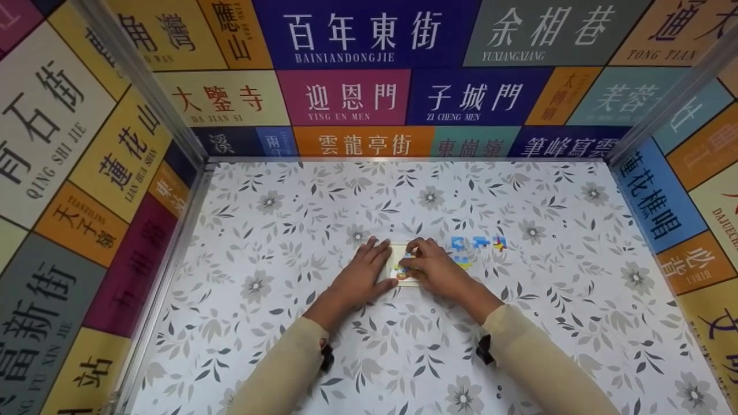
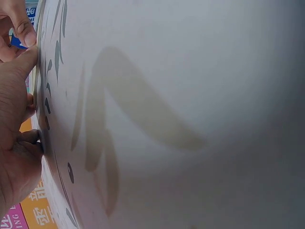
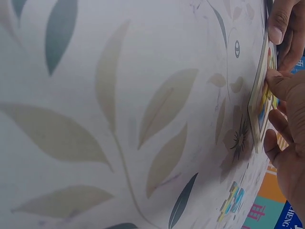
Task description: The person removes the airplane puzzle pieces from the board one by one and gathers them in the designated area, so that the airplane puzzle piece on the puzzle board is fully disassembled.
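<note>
A small jigsaw puzzle board (image 1: 396,253) with a pale cream frame and a colourful picture lies flat on the table. My left hand (image 1: 364,270) rests along its left side, fingers spread, thumb at the near left corner. In the left wrist view the left thumb (image 2: 26,59) lies straight at the board's edge. Over the board's right half my right hand (image 1: 439,268) has thumb and forefinger brought together around a small blue puzzle piece (image 1: 409,255), mostly hidden by the fingers. From the right wrist, the right thumb (image 3: 275,78) touches the picture.
Several loose puzzle pieces (image 1: 480,242), blue with yellow and red, lie just right of the board, near the right hand. The table (image 1: 277,334) has a white cover printed with grey leaves and flowers. Walls with coloured street-name panels (image 1: 357,98) enclose its back and sides.
</note>
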The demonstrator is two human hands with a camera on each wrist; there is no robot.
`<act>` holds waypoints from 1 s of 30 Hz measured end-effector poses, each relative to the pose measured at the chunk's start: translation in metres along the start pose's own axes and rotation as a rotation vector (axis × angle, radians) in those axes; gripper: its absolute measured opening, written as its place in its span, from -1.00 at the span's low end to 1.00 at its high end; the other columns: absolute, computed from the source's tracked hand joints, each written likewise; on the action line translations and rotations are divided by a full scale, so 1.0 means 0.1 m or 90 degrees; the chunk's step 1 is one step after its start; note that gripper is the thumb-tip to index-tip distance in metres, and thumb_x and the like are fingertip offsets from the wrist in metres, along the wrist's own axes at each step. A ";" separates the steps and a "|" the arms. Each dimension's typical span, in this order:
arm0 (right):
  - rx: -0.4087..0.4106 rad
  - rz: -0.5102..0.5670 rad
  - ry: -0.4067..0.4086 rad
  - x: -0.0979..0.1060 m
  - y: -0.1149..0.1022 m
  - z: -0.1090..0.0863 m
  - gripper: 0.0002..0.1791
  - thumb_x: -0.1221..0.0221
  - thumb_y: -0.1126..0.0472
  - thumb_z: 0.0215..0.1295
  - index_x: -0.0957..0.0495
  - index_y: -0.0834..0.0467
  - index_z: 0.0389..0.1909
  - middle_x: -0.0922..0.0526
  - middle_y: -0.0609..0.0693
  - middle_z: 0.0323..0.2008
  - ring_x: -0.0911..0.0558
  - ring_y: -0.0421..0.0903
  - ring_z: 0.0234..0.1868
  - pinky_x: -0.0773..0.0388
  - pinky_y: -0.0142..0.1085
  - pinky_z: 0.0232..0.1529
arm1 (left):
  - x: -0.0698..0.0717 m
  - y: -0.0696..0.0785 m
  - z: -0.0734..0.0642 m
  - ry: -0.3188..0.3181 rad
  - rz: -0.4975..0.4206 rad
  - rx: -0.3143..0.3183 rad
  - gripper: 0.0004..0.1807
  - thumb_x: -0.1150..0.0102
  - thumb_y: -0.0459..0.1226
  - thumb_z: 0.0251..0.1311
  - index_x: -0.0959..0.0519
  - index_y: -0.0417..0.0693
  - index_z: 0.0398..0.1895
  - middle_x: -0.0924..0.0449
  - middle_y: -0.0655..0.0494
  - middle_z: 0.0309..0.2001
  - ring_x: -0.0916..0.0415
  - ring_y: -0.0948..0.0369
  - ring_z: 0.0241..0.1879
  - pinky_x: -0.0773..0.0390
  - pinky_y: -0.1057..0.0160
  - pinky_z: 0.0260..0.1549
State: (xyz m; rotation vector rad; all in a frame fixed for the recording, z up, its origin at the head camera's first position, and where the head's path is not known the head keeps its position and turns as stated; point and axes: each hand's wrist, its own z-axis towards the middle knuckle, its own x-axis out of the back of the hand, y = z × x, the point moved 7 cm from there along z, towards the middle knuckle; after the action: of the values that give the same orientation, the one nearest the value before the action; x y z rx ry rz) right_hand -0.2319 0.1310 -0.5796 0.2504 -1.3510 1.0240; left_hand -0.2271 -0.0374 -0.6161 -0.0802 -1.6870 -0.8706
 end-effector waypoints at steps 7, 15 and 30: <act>-0.009 0.014 -0.007 0.00 0.00 0.01 -0.77 -0.38 0.34 0.50 -0.84 0.12 0.08 -0.59 0.23 0.18 -0.55 0.15 0.00 -0.62 0.09 0.01 | 0.00 0.01 0.00 0.002 0.000 -0.002 -0.13 -0.02 0.15 0.68 -0.17 -0.22 0.77 -0.04 -0.09 0.81 0.15 -0.18 0.82 0.02 -0.16 0.79; -0.021 0.034 -0.020 0.00 0.02 0.02 -0.80 -0.35 0.35 0.52 -0.83 0.11 0.05 -0.57 0.23 0.17 -0.50 0.13 0.02 -0.60 0.07 0.02 | 0.01 0.01 -0.01 0.013 0.007 0.001 -0.13 -0.05 0.15 0.67 -0.20 -0.22 0.76 -0.08 -0.09 0.80 0.11 -0.20 0.81 -0.02 -0.18 0.78; -0.028 -0.002 -0.039 -0.01 0.05 0.00 -0.75 -0.37 0.24 0.53 -0.83 0.10 0.14 -0.60 0.19 0.18 -0.57 0.19 0.06 -0.58 0.18 0.02 | 0.00 0.00 -0.01 0.016 0.002 -0.013 -0.13 -0.04 0.15 0.67 -0.20 -0.24 0.75 -0.08 -0.12 0.80 0.13 -0.23 0.81 0.00 -0.21 0.78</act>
State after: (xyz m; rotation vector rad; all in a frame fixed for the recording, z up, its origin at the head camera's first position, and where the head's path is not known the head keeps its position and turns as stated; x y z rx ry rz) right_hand -0.2351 0.1335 -0.5826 0.2524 -1.4270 0.9897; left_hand -0.2265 -0.0377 -0.6155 -0.0854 -1.6538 -0.8821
